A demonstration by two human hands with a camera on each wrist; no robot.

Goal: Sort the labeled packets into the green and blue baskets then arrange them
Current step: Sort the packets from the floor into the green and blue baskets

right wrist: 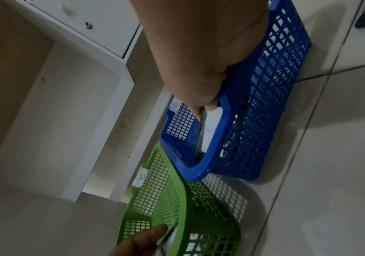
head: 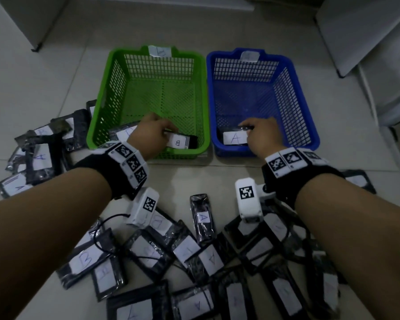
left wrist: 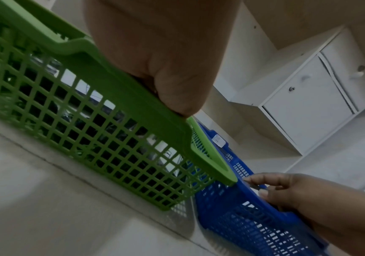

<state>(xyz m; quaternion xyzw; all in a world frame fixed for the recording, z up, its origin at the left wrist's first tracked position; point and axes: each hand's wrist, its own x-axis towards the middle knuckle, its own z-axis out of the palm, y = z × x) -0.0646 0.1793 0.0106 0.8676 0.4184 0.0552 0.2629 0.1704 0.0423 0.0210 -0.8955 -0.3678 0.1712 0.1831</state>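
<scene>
The green basket (head: 148, 51) stands on the floor at the left, the blue basket (head: 286, 60) beside it at the right. My left hand (head: 168, 132) reaches over the green basket's near wall and pinches a black packet labelled B (head: 183, 143) low inside. A second labelled packet (head: 124, 133) lies in that basket, left of the hand. My right hand (head: 247, 130) is inside the blue basket and holds a black packet labelled A (head: 233, 137). In the right wrist view my fingers (right wrist: 201, 104) grip the A packet (right wrist: 212, 131) by its edge.
Several loose black packets (head: 203, 218) labelled A or B lie on the tiled floor in front of the baskets, and another heap (head: 37, 155) lies left of the green one. White cabinets (head: 367, 42) stand at the back right. Each basket carries a paper tag on its far rim.
</scene>
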